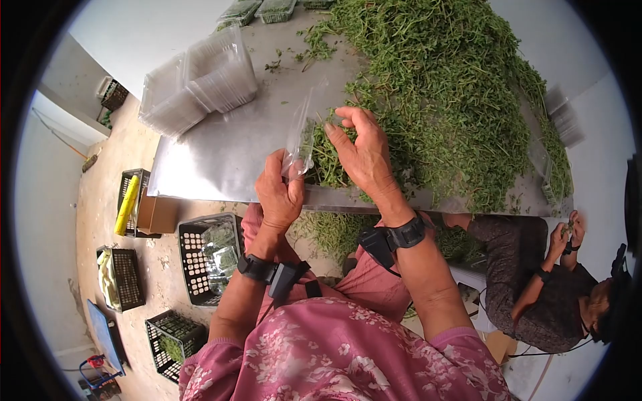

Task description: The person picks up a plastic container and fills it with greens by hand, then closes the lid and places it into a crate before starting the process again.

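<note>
My left hand (279,190) pinches the near edge of a clear plastic clamshell box (302,144), which stands tilted at the front of the metal table (221,157). Green sprigs show behind the clear plastic. Just right of the box is my right hand (366,152), its thumb and fingers apart and curved over the greens, with nothing visible between them. A large heap of leafy green sprigs (441,87) covers the right side of the table and reaches close to both hands.
Nested stacks of clear boxes (217,70) stand at the table's left, with filled boxes (276,9) at the far edge. Crates on the floor include a black crate (194,267) holding packed boxes. At right, another person (535,274) holds a sprig.
</note>
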`<state>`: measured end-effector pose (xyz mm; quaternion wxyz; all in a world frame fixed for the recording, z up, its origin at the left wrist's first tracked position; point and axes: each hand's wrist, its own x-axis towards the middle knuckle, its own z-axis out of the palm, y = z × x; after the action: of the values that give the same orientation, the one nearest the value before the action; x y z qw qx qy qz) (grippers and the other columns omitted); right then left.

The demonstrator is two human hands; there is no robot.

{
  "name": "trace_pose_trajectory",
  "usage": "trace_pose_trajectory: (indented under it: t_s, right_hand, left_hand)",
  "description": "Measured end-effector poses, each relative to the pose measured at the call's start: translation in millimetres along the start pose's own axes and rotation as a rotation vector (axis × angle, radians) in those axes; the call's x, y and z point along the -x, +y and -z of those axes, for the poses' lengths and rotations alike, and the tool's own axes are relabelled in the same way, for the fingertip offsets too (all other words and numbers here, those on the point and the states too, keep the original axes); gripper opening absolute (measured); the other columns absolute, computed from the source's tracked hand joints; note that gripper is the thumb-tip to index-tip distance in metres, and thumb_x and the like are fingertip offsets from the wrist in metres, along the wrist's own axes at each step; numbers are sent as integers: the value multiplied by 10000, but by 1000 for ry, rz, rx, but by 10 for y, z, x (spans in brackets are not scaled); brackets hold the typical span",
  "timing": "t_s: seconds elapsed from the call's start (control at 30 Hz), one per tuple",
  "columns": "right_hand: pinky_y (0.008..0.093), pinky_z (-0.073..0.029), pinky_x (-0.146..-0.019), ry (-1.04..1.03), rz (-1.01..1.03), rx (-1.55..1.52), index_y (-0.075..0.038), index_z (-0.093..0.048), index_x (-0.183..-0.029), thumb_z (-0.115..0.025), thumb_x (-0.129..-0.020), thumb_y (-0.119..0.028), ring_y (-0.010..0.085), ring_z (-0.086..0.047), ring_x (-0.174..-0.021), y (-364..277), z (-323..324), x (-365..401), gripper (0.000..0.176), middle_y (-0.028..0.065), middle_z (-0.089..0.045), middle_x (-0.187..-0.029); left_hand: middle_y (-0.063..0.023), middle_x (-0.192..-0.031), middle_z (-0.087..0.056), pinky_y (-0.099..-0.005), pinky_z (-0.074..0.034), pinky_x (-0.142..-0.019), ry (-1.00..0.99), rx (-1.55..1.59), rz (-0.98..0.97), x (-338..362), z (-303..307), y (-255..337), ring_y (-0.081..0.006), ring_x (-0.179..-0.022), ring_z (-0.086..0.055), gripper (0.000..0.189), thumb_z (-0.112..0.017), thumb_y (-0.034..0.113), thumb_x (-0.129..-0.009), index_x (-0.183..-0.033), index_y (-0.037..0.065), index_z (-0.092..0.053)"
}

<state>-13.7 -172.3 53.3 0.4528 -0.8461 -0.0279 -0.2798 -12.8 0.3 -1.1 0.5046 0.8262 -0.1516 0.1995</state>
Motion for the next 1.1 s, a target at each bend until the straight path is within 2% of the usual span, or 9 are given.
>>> trace_pose_trajectory:
  t_s: [0.27, 0.57, 0.67, 1.1]
  right_hand:
    - [409, -515, -786, -14, 50, 59, 8, -602, -1018, -692, -854, -143, 357, -630, -902, 24, -6, -2, 240, 167, -628, -973]
    - [434, -428, -849, -71, 32, 109, -85, -615, -1017, -690, -833, -133, 283, -584, -1024, 96, -51, 53, 205, 78, -606, -1048]
    - [431, -419, -849, -96, 43, 105, -91, -608, -1012, -686, -832, -124, 277, -581, -1023, 95, -38, 52, 198, 64, -602, -1033]
    - [435, -408, -847, -134, 41, 122, -91, -618, -973, -678, -829, -105, 277, -573, -1020, 58, -44, 66, 156, 51, -612, -1005]
  left_hand:
    - [-180, -756, -621, -390, -487, -613, -1, 7, -18, -5, 0, -4, -351, -664, -621, 275, -645, 208, -901, -1066, 3, -564]
    - [-176, -757, -624, -383, -490, -608, -8, 2, -23, -10, 9, 4, -344, -662, -625, 237, -630, 165, -892, -1056, 7, -566]
    - [-172, -756, -624, -382, -492, -610, 1, 7, -26, -10, 3, 8, -340, -660, -626, 226, -629, 161, -890, -1046, 10, -569]
    - [-168, -750, -619, -387, -489, -608, 5, -4, -42, 0, -2, -29, -341, -654, -621, 225, -621, 143, -867, -1048, 18, -572]
